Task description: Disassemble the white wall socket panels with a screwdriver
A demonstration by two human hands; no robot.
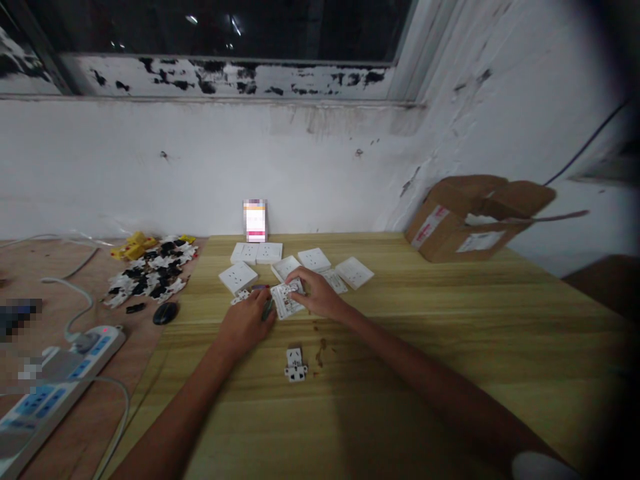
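Bare forearms (200, 393) reach from the lower edge over the wood-grain desk (450, 373), with a pair of small white socket inserts (296, 373) lying between them; farther on, the right hand (311, 291) is closed on the edge of a white plate (286, 303) whose moulded back faces up, at the middle of the desk; the left hand (249, 321) rests just beside that plate, fingers curled next to a slim dark object (267, 309), though whether they grip it I cannot tell; the two hands are near each other but apart; more white plates (354, 273) lie beyond and to either side, with a lit phone (255, 223) standing against the wall (325, 187); the step in hand looks like work on the back of that one plate, whether putting a part in or taking one out being unclear; the next move seems to call for a firm right-hand hold and careful left fingertips.
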